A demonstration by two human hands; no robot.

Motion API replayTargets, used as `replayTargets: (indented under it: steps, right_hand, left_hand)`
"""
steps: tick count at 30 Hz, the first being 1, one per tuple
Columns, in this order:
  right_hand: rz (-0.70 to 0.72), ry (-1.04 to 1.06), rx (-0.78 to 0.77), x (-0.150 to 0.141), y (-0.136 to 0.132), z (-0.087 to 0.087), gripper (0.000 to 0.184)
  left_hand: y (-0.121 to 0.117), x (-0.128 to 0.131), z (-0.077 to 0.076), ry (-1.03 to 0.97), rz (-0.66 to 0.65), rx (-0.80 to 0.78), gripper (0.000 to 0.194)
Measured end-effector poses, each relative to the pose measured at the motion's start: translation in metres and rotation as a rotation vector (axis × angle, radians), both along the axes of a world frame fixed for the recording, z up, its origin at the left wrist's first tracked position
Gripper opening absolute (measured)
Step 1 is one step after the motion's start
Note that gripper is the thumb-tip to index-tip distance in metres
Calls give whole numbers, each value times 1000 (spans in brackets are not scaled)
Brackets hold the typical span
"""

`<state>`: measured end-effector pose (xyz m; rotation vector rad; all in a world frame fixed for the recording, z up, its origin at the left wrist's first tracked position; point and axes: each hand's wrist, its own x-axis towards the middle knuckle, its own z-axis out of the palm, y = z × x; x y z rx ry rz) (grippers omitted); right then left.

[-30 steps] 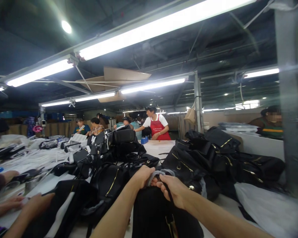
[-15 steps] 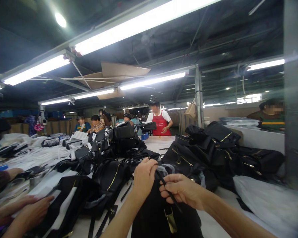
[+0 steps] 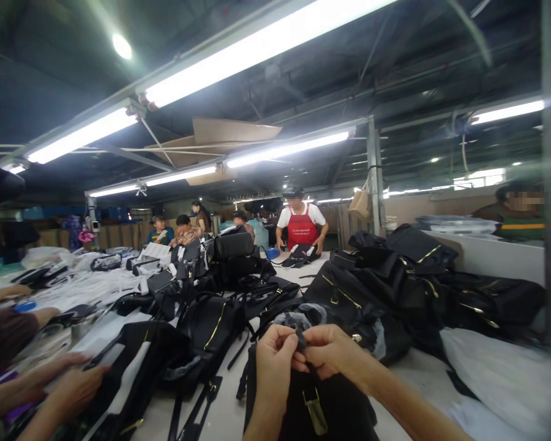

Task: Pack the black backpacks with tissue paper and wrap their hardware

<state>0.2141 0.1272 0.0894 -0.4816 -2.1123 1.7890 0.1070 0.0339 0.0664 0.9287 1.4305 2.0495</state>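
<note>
A black bag [image 3: 346, 407] lies directly in front of me, with a gold clasp [image 3: 316, 413] hanging on its face. Above that clasp, my left hand [image 3: 274, 361] and my right hand [image 3: 328, 349] meet, fingertips almost touching. Both pinch a narrow black strap [image 3: 300, 337], of which only a short piece shows between the fingers. Its lower end passes under my right fingers toward the clasp. Grey plastic wrap [image 3: 312, 313] pokes out of the bag's top just beyond my hands.
More black bags with gold zippers are piled at right [image 3: 376, 275] and left [image 3: 206, 331]. A co-worker's hands [image 3: 76, 386] hold a bag at lower left. White plastic sheeting [image 3: 496, 367] lies at right. A person in a red apron [image 3: 300, 229] stands across the table.
My left hand has come down and turned inward to meet my right hand at the strap. Across the table, the person in the red apron now has both hands on a black item.
</note>
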Motion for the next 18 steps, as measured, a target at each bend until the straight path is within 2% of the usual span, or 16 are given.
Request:
replayTargets:
  steps: [3,5,8,11,14,18]
  right_hand:
    - [-97,-21,87,-3,-2,0,18]
    - [-142,-8,130,-8,-1,-2,22]
    - [-176,26,161,-16,1,-11,26]
    - [-121,127,155,-23,3,-20,21]
    - [-113,231,137,-28,3,-25,15]
    - [-183,176,123,-29,3,-29,22]
  left_hand:
    - [-1,0,-2,-233,-86,11,49]
    - [-4,-3,-2,-284,-132,-52,55]
    - [-10,-9,-1,-253,-203,-173,50]
    - [-14,-16,0,-224,-240,-245,42]
    - [-12,-21,-1,-206,-236,-255,38]
    - [-8,-25,-7,-203,-245,-258,33]
